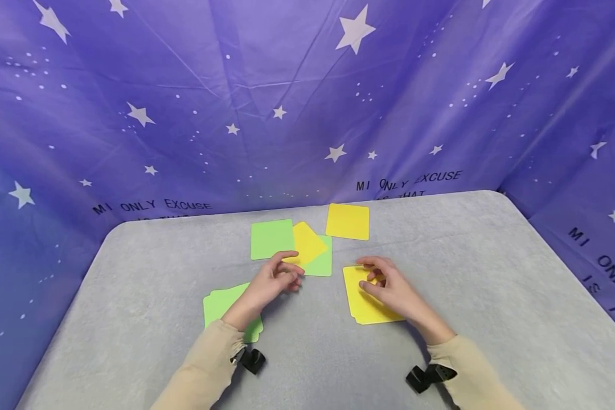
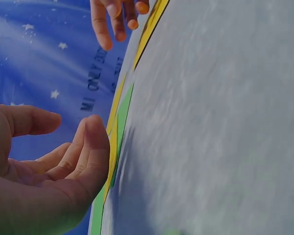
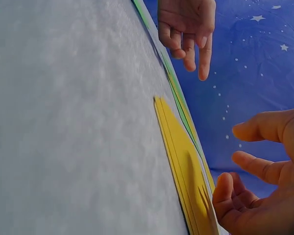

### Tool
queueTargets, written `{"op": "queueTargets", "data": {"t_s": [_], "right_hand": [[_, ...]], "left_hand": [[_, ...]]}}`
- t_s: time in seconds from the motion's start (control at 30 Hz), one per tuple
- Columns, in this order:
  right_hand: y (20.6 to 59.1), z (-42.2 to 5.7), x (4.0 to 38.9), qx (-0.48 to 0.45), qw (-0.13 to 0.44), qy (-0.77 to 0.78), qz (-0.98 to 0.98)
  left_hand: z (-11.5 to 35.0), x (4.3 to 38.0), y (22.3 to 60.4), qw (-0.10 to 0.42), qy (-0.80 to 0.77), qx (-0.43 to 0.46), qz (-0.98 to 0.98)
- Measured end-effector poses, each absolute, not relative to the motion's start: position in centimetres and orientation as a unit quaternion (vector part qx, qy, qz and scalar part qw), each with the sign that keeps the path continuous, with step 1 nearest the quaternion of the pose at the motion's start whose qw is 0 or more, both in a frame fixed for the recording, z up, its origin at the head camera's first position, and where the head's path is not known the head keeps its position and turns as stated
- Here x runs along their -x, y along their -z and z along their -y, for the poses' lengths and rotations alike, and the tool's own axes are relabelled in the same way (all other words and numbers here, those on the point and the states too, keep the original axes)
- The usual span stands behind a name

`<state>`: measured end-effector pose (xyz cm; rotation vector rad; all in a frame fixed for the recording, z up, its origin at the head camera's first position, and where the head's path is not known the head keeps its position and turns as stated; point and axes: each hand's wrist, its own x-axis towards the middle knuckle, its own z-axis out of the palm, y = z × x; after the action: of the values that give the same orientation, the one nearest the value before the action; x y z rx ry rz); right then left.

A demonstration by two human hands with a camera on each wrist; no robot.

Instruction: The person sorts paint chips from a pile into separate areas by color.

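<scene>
My left hand [image 1: 274, 280] hovers with loosely bent fingers near a yellow card [image 1: 307, 244] that lies turned on top of a green card [image 1: 320, 263]. Nothing is between its thumb and fingers in the left wrist view. Below its wrist lies a green card stack [image 1: 225, 302], partly covered by the forearm. Over a yellow card stack [image 1: 364, 304] at the right, my right hand [image 1: 389, 285] hangs with its fingers apart. The right wrist view shows that hand [image 3: 264, 181] holding nothing, above the yellow stack [image 3: 179, 161].
Another green card [image 1: 271, 239] lies at the back, left of the overlapped pair. A single yellow card [image 1: 347, 221] lies near the far edge. The grey table [image 1: 148, 267] ends against a blue star-patterned curtain [image 1: 287, 142].
</scene>
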<state>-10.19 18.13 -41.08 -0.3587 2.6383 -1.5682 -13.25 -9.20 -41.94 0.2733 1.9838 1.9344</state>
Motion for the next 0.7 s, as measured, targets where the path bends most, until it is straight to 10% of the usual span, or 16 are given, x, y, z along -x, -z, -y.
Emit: {"op": "queueTargets", "data": {"t_s": [0.7], "right_hand": [[40.8, -12.6, 14.6, 0.18, 0.08, 0.549, -0.813]], "left_hand": [[13.8, 15.3, 41.2, 0.119, -0.682, -0.025, -0.722]]}}
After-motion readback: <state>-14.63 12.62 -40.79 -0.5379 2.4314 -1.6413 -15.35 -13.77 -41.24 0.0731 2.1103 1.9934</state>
